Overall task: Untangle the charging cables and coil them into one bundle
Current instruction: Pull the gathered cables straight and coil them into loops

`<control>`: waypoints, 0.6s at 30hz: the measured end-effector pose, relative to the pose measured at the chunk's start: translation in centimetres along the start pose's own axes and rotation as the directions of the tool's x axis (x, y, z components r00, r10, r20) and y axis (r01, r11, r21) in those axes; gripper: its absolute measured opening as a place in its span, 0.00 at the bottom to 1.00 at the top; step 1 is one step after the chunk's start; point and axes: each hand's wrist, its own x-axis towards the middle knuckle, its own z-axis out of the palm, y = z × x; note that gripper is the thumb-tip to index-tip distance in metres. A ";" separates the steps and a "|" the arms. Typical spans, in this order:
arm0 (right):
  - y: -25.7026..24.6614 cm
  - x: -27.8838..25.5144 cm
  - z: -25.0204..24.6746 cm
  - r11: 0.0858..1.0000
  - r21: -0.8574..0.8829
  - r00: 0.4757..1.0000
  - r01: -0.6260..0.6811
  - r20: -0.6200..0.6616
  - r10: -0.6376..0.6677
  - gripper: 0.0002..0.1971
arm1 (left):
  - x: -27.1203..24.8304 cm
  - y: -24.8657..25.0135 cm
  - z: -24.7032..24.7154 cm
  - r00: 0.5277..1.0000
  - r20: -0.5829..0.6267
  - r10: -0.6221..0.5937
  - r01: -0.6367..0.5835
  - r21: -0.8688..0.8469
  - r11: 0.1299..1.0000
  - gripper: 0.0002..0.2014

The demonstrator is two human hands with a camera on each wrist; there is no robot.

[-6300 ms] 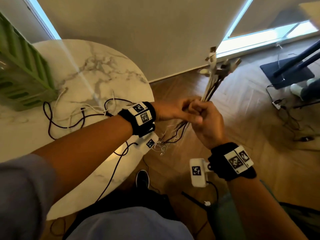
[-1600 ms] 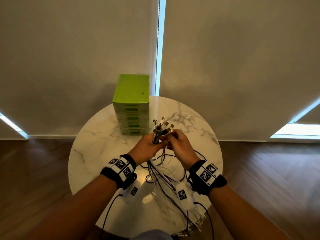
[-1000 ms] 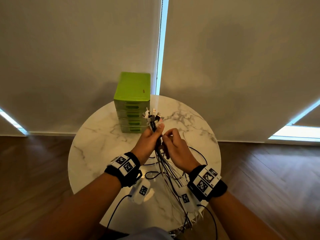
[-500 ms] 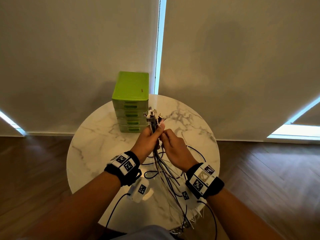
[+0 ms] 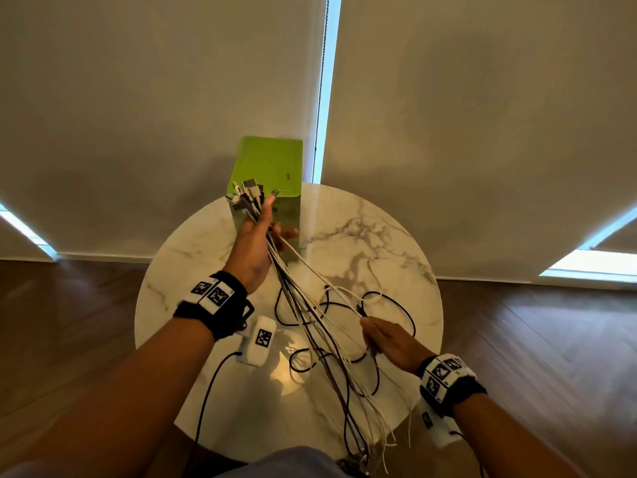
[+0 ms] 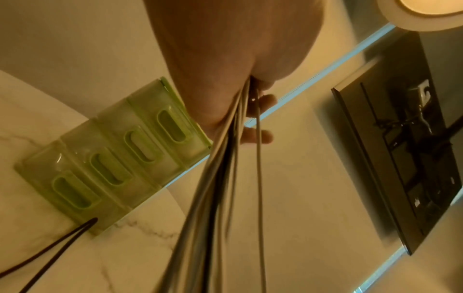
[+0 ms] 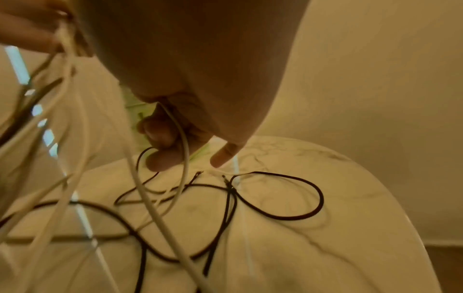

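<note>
The left hand (image 5: 253, 246) is raised above the table's far side, fingers wrapped round a bunch of cables (image 5: 303, 305) just under their plugs (image 5: 246, 194), which fan out toward 12 o'clock. The strands fall toward 5 o'clock, past the table's near edge. The right hand (image 5: 391, 341), low at 4 o'clock from the left, has its fingers curled round a white cable (image 5: 300, 257). Black loops (image 5: 396, 305) lie on the round marble table (image 5: 172, 305). A green drawer box (image 5: 272, 163) stands at the table's 12 o'clock
</note>
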 end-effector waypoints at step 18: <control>-14.9 6.0 -1.8 0.920 -0.128 0.892 0.371 -0.227 -0.392 0.15 | -2.0 -2.5 3.4 0.987 0.146 -0.071 0.035 0.241 0.970 0.10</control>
